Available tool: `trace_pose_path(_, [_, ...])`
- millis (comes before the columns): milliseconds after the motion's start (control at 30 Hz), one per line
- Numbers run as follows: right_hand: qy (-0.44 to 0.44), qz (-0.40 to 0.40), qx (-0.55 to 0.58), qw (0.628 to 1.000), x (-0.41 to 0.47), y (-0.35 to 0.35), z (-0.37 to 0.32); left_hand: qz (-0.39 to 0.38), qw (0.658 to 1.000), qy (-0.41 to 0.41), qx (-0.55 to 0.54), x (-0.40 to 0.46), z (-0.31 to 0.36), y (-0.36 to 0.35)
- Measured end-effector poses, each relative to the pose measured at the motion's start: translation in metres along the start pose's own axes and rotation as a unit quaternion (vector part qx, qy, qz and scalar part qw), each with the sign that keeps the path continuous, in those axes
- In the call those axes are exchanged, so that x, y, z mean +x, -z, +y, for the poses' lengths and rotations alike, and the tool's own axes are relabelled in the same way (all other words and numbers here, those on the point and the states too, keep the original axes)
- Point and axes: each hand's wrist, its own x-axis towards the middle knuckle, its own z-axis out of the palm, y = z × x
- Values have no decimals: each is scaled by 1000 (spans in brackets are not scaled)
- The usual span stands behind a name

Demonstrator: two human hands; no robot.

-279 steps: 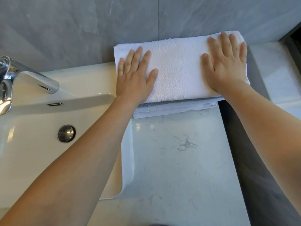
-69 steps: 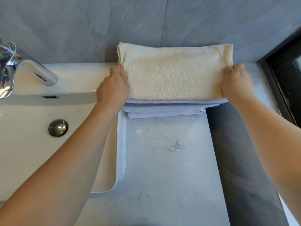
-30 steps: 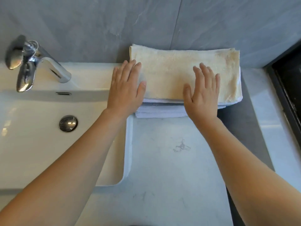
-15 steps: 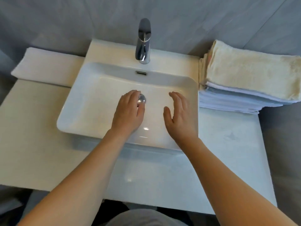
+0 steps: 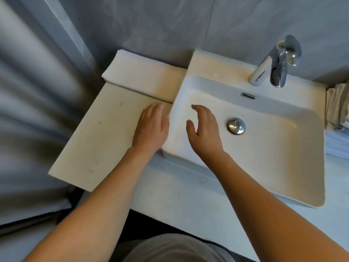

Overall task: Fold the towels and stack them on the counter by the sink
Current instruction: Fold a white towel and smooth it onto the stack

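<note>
Reaching leftward, both hands [image 5: 151, 129] [image 5: 204, 133] empty, fingers loose; stack [image 5: 337, 108] parked right of sink [image 5: 264, 148], keeping left table [image 5: 98, 133] free.

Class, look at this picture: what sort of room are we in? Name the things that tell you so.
Most likely a bathroom. A white basin with a chrome tap is set into a pale stone counter, grey tiled wall behind, and folded towels stacked at the right edge.

Grey stone-look wall [image 5: 170, 25] panels rise behind a pale vanity top [image 5: 98, 133]; grey curtain [image 5: 28, 120] folds hang at left.
</note>
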Motion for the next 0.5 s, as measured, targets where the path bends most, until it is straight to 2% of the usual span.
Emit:
trace_pose_path(200, [-35,-68,62,995,46,-63,-63,32,993,111,-31,34,-79,50])
trace_pose_path(300, [-144,-88,132,977,86,-101,-93,27,986,155,-52,78,-123,69])
trace_pose_path(367, [-276,-91,224,930,115,-126,-109,6,982,183,-53,116,-156,78])
trace_pose_path(433, [-405,-83,309,856,145,-152,-121,-6,971,229,-60,151,-191,87])
trace_pose_path(500, [-512,-51,341,787,173,-173,-122,-11,961,267,-68,180,-221,93])
